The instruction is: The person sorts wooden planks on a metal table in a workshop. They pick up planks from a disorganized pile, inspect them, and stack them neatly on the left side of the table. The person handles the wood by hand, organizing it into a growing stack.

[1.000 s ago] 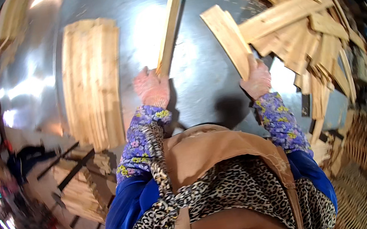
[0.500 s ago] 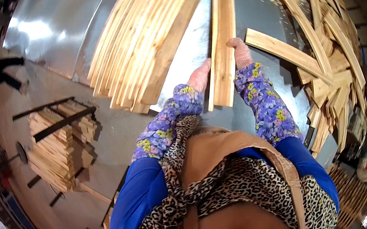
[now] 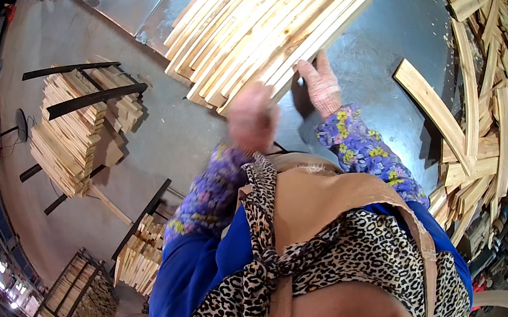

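I saw the row of pale flat wooden slats (image 3: 271, 23) lying on the grey metal table (image 3: 401, 30), long axes running up-right from me, my right grip (image 3: 320, 82) flat and unclenched on their near ends, my blurred left grip (image 3: 252, 118) unreadable just beside.

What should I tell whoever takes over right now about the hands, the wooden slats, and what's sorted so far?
Left hand: blurred, raised at the near end of the slat row; I cannot tell whether it holds anything.
Right hand: open, resting against the near ends of the row's rightmost slats.
Slat row: laid side by side on the metal table, ends roughly even.
Loose slats: a jumbled pile at the table's right edge, apart from the row.
Stacked slats: on racks on the floor to the left.
Done: one row laid out. Left: the loose pile is unsorted.
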`<state>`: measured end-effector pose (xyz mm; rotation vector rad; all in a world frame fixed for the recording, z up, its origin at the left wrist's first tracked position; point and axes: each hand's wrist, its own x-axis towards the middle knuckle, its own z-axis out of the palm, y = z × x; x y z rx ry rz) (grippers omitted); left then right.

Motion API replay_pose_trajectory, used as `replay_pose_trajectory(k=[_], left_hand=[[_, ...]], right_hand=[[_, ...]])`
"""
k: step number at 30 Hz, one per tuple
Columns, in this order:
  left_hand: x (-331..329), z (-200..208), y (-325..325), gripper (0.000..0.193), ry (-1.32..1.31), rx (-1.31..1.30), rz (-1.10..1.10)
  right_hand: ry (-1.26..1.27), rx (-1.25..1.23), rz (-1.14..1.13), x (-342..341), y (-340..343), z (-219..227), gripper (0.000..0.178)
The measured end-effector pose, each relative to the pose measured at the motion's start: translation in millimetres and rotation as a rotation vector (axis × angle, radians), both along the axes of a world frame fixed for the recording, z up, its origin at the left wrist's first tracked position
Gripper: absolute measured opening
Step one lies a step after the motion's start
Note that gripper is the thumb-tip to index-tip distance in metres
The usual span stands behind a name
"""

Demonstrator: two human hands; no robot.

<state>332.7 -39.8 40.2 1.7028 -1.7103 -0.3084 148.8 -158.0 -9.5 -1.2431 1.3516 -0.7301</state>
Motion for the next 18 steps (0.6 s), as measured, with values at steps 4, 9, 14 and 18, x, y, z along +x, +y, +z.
replay_pose_trajectory(k=[4,9,14,18], left_hand=[[49,-10,47,0.039,-0.051,0.119,0.368],[55,4,33,0.041,0.001,0.814,0.479],[61,-21,52,0.040,0.291,0.508,0.424],[62,48,46,0.030,0.584,0.155,0.450]], right_hand=[[-0.180,0.126,-0.091,-15,-8,-18,0.068],[-0.083,0.200,-0.032,-18,-25,-20,0.073],[-0.319,0.239,-0.319,-20,-18,-8,0.076],[-0.360,0.129,-0.371,-54,-23,-41,0.055]])
